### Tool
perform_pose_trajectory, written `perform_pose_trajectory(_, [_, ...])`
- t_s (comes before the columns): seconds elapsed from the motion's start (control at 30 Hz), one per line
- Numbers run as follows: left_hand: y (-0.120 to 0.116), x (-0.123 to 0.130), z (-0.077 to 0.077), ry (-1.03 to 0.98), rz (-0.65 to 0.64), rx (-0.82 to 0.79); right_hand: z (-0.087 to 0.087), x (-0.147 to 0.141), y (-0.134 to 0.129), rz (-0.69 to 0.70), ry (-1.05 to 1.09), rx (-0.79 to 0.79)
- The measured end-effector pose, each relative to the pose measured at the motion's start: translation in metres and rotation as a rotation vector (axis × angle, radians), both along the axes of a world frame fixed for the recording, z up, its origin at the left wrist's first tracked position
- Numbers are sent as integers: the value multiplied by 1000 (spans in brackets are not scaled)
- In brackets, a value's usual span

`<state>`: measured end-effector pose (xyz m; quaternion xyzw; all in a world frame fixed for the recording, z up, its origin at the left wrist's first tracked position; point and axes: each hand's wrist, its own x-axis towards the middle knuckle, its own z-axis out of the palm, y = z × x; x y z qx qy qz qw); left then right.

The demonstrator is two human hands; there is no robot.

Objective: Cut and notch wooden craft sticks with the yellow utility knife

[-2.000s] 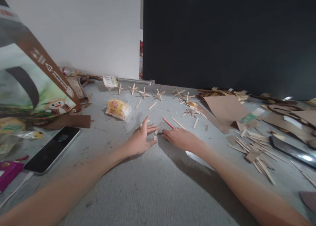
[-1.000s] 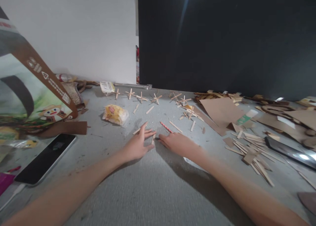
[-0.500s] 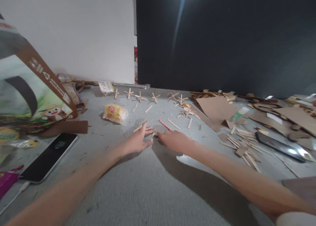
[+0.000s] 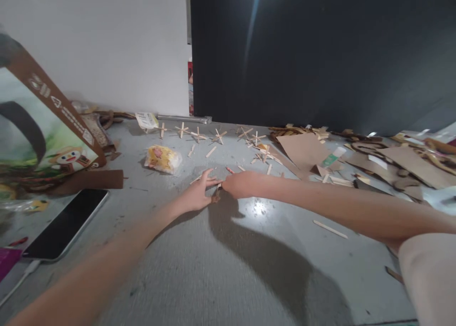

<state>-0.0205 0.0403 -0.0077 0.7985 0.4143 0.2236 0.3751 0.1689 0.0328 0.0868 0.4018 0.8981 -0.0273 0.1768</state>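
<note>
Right hand [image 4: 239,184], grip unclear, now closer to spread left hand [image 4: 198,194] and small stick [image 4: 219,187], forearm [image 4: 320,200] partly hiding stick pile [image 4: 341,181].

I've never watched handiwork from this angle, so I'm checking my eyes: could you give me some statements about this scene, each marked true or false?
1. The left hand and right hand are close together. True.
2. The yellow packet is gripped in the left hand. False: it lies on the table, beyond that hand.
3. A white cable runs to the phone on the left. True.
4. Crossed wooden sticks stand toward the back of the table. True.
5. The green-and-white tube lies to the left of the yellow packet. False: it is to the packet's right, among brown cardboard.
</note>
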Motion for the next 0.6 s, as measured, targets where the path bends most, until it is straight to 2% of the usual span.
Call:
perform_pose_trajectory(0.17, [4, -2, -1, -7, -24, 17, -3, 7, -11, -10, -76, -34])
perform_pose_trajectory(0.37, [7, -2, -5, 6, -4, 49, -18, 19, -15, -66, -14, -13])
perform_pose_trajectory(0.6, [-2, -1, 0, -17, 13, 108, -38, 22, -20, -132, 94, 79])
